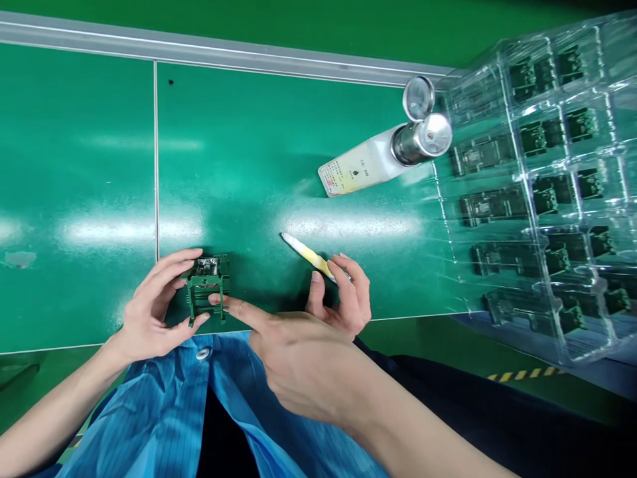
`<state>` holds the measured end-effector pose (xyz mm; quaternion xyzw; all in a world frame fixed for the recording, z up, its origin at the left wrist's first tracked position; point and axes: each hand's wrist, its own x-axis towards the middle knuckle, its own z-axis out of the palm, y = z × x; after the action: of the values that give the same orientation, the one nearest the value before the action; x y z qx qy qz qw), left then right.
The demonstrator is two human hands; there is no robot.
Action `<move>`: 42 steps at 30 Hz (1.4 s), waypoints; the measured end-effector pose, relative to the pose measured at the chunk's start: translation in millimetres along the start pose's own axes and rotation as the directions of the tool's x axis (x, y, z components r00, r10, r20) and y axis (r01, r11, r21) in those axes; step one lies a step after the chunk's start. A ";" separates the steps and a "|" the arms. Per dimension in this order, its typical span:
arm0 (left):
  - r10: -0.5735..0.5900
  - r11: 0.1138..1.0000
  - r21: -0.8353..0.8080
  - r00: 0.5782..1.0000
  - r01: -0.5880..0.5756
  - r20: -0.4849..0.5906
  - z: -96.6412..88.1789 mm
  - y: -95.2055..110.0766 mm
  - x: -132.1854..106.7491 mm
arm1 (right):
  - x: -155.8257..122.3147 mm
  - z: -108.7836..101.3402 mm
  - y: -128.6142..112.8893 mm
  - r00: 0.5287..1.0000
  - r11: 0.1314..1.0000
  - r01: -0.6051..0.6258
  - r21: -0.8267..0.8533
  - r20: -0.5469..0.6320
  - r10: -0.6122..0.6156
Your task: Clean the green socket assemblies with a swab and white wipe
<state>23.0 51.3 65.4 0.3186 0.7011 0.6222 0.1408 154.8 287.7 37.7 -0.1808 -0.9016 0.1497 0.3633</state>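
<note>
A small green plastic-framed part (206, 287) with a metal piece at its top rests on the green mat near the front edge. My left hand (155, 307) cups it from the left, fingers curled round its frame. My right hand (308, 332) has its thumb touching the part's right side, while its other fingers pinch a yellow-and-white stick (307, 253) that points up and to the left.
A white bottle (371, 162) with a metal pump top lies on its side at centre right. A clear plastic tray (542, 192) with several dark green parts in its pockets fills the right side. A metal rail (209, 50) runs along the far edge.
</note>
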 end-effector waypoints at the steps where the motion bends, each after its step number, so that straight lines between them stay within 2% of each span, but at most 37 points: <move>1: 0.000 1.000 -0.004 1.000 0.000 0.002 0.0 0.3 -0.1 | 0.0 0.1 -0.4 1.000 1.000 -0.006 0.002 -0.001 0.006; 12: 0.035 0.999 -0.011 0.999 -0.035 -0.002 0.2 0.6 1.3 | 2.2 0.6 -4.4 1.000 1.000 -0.004 -0.026 -0.026 0.003; 17: 0.051 0.999 0.002 0.999 -0.051 0.001 0.4 0.1 1.0 | 3.4 -5.5 -7.2 0.997 0.999 -0.038 -0.003 0.062 0.038; 23: 0.071 0.997 0.003 0.997 -0.071 0.000 -0.3 -2.1 1.5 | 3.2 -6.0 -7.0 0.998 0.999 -0.033 0.001 0.053 0.033; 30: 0.019 0.998 -0.053 1.000 -0.017 0.024 1.2 0.4 -1.4 | 5.6 -6.4 -7.4 0.996 1.000 -0.025 -0.004 0.083 0.026; 33: -0.014 0.996 -0.089 0.999 0.017 0.034 3.3 0.9 -4.1 | 8.3 -10.0 -16.3 1.000 0.998 0.013 0.069 0.015 -0.014; 36: -0.030 0.991 -0.128 0.999 0.034 0.031 4.9 0.4 -4.9 | 7.3 -11.7 -33.2 1.000 0.976 0.023 0.215 -0.018 -0.020; 39: -0.042 0.988 -0.146 0.999 0.047 0.034 5.3 0.9 -4.5 | -0.6 -8.3 -52.8 1.000 0.915 0.004 0.402 0.025 -0.015; 42: -0.043 0.987 -0.154 0.998 0.049 0.039 4.9 2.3 -4.0 | -11.7 -0.2 -69.8 0.990 0.817 0.039 0.576 0.087 -0.109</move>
<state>29.6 52.7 65.9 0.3014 0.6552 0.6657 0.1918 147.7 220.5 58.9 -0.0191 -0.8410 0.4093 0.3534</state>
